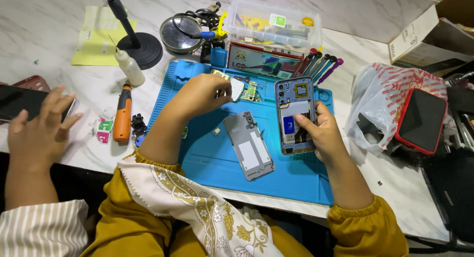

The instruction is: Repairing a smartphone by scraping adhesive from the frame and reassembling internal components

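Observation:
My right hand (320,131) holds an opened blue phone body (295,113) tilted up over the blue work mat (291,180), thumb resting on its inner parts. My left hand (202,94) is closed on a small metal tool or part above the mat's upper left, next to a small white piece and green circuit boards (251,90). The phone's grey back cover (248,146) lies inside-up on the mat between my hands.
Another person's hand (42,126) in a striped sleeve rests on a dark phone (17,101) at left. An orange electric screwdriver (123,113), glue bottle (130,66), lamp base (143,49), screwdriver set (318,65), clear parts box (274,24), red-cased phone (421,121) on a plastic bag surround the mat.

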